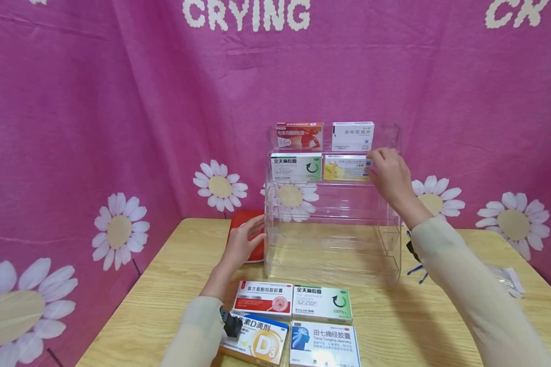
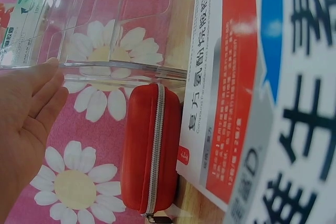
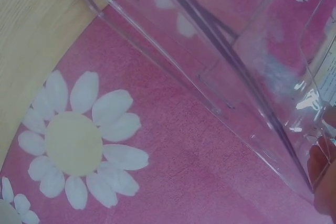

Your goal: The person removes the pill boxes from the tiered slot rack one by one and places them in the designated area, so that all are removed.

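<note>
A clear acrylic tiered rack (image 1: 332, 219) stands on the table. My right hand (image 1: 387, 173) pinches the right end of a yellow-and-white medicine box (image 1: 346, 168), which sits on the rack's second tier from the top. In the right wrist view only some curled fingers (image 3: 323, 161) show at the edge. Beside that box is a white-and-green medicine box (image 1: 296, 167). The top tier carries a red medicine box (image 1: 299, 136) and a white medicine box (image 1: 352, 136). With its fingers extended, my left hand (image 1: 243, 242) touches the rack's left side.
In front of the rack lie a red-and-white box (image 1: 263, 297), another white-and-green box (image 1: 322, 303), a vitamin D box (image 1: 257, 340) and a white-and-blue box (image 1: 324, 346). A red zippered case (image 2: 149, 150) stands behind my left hand. A small clear packet (image 1: 507, 281) lies at right.
</note>
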A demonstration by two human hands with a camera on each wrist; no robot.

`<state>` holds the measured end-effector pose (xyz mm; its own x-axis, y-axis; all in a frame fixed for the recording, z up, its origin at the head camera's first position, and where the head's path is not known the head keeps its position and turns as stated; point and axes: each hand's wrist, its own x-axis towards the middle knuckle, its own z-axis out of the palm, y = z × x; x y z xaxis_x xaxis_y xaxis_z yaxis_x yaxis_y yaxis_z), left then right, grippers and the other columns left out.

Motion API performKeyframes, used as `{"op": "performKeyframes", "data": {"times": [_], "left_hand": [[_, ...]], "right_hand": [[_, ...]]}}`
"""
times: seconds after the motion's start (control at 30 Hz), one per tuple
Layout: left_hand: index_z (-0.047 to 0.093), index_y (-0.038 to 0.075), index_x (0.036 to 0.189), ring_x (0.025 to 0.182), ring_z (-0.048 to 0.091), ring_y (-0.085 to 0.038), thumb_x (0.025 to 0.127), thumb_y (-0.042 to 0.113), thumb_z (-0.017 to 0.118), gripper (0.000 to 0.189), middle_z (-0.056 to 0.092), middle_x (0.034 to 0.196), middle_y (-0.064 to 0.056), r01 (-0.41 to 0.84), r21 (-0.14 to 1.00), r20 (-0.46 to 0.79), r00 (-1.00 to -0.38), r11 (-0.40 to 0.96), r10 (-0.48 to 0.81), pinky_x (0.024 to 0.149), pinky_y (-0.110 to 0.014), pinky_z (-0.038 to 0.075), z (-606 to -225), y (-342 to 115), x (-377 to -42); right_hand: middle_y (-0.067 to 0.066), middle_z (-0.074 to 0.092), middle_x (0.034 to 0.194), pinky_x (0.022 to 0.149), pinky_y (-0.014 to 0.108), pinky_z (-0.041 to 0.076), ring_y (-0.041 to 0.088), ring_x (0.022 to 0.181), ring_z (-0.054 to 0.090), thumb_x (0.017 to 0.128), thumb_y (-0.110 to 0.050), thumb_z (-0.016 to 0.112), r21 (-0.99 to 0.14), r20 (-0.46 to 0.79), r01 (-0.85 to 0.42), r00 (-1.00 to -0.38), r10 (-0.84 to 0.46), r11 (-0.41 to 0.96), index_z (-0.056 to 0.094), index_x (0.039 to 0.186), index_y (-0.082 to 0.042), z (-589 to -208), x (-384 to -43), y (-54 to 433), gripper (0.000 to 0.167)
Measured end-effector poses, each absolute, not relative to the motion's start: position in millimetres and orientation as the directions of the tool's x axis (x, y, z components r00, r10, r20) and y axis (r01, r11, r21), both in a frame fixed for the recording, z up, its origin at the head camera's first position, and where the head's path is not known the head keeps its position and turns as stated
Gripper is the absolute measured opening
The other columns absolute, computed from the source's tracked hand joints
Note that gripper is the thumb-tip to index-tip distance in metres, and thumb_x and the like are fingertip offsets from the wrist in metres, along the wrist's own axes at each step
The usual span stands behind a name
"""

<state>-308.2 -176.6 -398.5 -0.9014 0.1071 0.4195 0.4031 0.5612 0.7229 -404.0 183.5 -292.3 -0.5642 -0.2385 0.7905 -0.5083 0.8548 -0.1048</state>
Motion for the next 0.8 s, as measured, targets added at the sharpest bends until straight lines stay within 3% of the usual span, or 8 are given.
{"op": "performKeyframes", "data": {"times": [0.33,0.53,0.73,0.8], "left_hand": [[0.054,0.013,0.139,0.123,0.063,-0.026,0.090,0.009,0.068,0.052,0.062,0.137,-0.010,0.378,0.735,0.398,-0.913,0.563,0.094,0.100,-0.039,0.054,-398,-175,-308],[0.055,0.012,0.139,0.123,0.063,-0.026,0.089,0.008,0.070,0.053,0.062,0.136,-0.011,0.382,0.730,0.402,-0.911,0.567,0.097,0.100,-0.039,0.053,-398,-176,-309],[0.055,0.010,0.138,0.122,0.064,-0.028,0.088,0.006,0.070,0.053,0.063,0.135,-0.012,0.395,0.730,0.410,-0.906,0.558,0.105,0.099,-0.039,0.054,-399,-176,-309],[0.055,0.010,0.138,0.121,0.064,-0.028,0.088,0.005,0.070,0.053,0.063,0.135,-0.013,0.394,0.733,0.407,-0.907,0.555,0.107,0.099,-0.040,0.054,-399,-176,-309]], "right_hand": [[0.024,0.060,0.102,0.085,0.054,0.054,0.042,0.093,0.058,0.083,0.005,0.070,-0.179,0.806,-0.546,-0.558,-0.196,0.819,0.059,0.102,0.005,-286,-398,186,0.022],[0.025,0.056,0.103,0.086,0.051,0.057,0.042,0.093,0.063,0.083,0.011,0.067,-0.226,0.853,-0.605,-0.502,-0.145,0.764,0.057,0.102,0.008,-284,-394,188,0.022],[0.028,0.055,0.104,0.085,0.038,0.059,0.040,0.092,0.068,0.084,0.011,0.066,-0.231,0.903,-0.664,-0.418,-0.097,0.711,0.057,0.102,0.012,-282,-389,187,0.020],[0.028,0.055,0.105,0.086,0.025,0.058,0.039,0.091,0.068,0.085,0.010,0.067,-0.245,0.913,-0.671,-0.403,-0.067,0.699,0.057,0.102,0.012,-282,-386,187,0.020]]}}
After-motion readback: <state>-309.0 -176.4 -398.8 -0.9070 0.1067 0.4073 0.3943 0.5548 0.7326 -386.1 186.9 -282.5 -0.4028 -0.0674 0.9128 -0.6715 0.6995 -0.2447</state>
